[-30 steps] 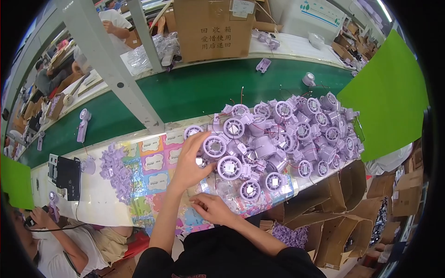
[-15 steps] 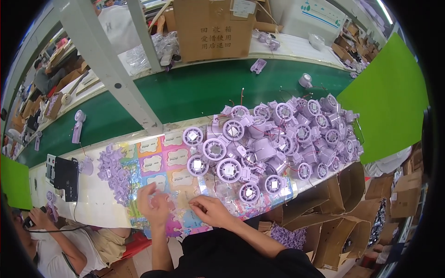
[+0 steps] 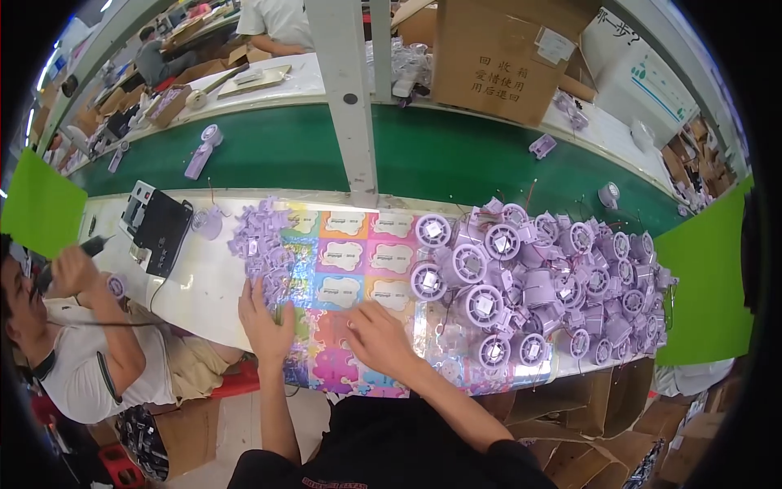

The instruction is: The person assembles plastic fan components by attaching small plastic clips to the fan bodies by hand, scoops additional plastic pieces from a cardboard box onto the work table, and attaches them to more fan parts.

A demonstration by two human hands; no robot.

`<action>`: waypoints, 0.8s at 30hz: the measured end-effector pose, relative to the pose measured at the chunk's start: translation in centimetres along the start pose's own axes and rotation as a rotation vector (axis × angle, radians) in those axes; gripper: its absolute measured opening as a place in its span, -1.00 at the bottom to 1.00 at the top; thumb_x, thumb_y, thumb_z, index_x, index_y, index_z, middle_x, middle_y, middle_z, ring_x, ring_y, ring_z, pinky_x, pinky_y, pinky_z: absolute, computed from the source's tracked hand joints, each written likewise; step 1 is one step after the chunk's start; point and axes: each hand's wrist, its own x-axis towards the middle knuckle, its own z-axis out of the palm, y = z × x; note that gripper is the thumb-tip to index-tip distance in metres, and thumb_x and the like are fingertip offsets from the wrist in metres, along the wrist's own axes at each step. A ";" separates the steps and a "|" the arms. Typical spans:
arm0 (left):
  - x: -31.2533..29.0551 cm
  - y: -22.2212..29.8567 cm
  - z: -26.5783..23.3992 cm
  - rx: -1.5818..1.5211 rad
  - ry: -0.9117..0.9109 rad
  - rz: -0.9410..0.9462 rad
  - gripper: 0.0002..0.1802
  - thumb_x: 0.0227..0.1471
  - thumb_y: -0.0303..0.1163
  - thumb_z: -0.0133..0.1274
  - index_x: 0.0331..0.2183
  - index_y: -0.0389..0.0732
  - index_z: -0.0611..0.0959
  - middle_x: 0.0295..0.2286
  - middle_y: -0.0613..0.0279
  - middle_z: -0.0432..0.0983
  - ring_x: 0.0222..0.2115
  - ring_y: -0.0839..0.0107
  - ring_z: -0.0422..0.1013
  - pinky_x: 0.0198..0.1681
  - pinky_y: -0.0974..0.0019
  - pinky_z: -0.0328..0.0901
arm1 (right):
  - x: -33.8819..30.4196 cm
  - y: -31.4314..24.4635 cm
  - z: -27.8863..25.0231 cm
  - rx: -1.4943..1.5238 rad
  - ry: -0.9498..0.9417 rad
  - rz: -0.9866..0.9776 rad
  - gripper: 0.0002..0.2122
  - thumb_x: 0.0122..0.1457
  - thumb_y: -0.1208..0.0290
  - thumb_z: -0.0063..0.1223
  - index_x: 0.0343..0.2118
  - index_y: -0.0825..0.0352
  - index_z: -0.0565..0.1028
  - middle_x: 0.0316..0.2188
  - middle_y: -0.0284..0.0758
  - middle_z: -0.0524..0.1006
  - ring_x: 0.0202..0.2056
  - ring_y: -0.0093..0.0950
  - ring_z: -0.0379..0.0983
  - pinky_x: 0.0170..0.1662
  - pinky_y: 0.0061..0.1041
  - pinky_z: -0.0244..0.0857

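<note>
My left hand (image 3: 266,328) is open, thumb and fingers apart, its fingertips at the near end of a pile of small lilac plastic parts (image 3: 262,243). I cannot tell whether it touches them. Over the colourful patterned sheet (image 3: 338,326), my right hand (image 3: 380,341) is closed with its fingers curled in. Whatever those fingers hold, if anything, is hidden. To its right lies a big heap of lilac handheld-fan bodies (image 3: 481,306) with round slotted heads, some with thin wires sticking out.
Behind the table runs a green conveyor belt (image 3: 269,145) carrying a few lilac fan pieces. A grey post (image 3: 349,106) rises at its near edge. A black boxy device (image 3: 163,240) stands left. At the left, a co-worker (image 3: 81,350) holds a dark tool. Cardboard boxes (image 3: 570,407) stand below right.
The view has swung left, so the scene sits further right. My left hand has moved leftward to the small-parts pile. My right hand stays curled over the sheet. The co-worker's hand has risen.
</note>
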 end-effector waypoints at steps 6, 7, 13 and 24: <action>0.1 0.7 -0.4 -0.049 0.031 -0.022 -0.21 -0.08 -0.29 0.22 0.18 -0.23 0.34 0.15 -0.18 0.21 0.17 -0.12 0.13 0.24 -0.03 0.03 | 8.9 0.7 6.0 -0.038 0.133 -0.140 -0.60 -0.01 0.59 0.11 -0.03 0.34 0.46 -0.13 -0.11 0.41 -0.08 -0.13 0.37 -0.02 -0.23 0.33; 0.1 0.6 -0.5 -0.043 0.039 -0.027 -0.21 -0.08 -0.29 0.22 0.18 -0.23 0.34 0.15 -0.18 0.21 0.17 -0.12 0.13 0.24 -0.03 0.03 | 9.7 0.9 6.7 -0.073 0.153 -0.150 -0.59 -0.02 0.60 0.11 -0.03 0.35 0.46 -0.14 -0.11 0.41 -0.09 -0.13 0.37 -0.02 -0.23 0.33; -0.1 0.1 -0.2 -0.101 0.104 0.033 -0.26 -0.14 -0.38 0.23 0.11 -0.29 0.39 0.10 -0.16 0.28 0.11 -0.14 0.21 0.20 -0.01 0.09 | 9.2 2.0 7.2 -0.084 0.118 -0.079 -0.75 -0.01 0.57 0.13 -0.21 0.38 0.48 -0.26 -0.16 0.40 -0.17 -0.18 0.36 -0.08 -0.25 0.31; 3.7 -3.2 -3.8 0.097 0.379 0.126 -0.43 -0.24 -0.53 0.10 -0.05 -0.27 0.51 -0.08 -0.07 0.41 0.01 -0.09 0.27 0.16 -0.05 0.10 | 4.5 1.7 3.8 0.024 0.074 0.012 -0.68 0.01 0.55 0.13 -0.11 0.40 0.46 -0.25 -0.13 0.39 -0.15 -0.17 0.35 -0.05 -0.28 0.29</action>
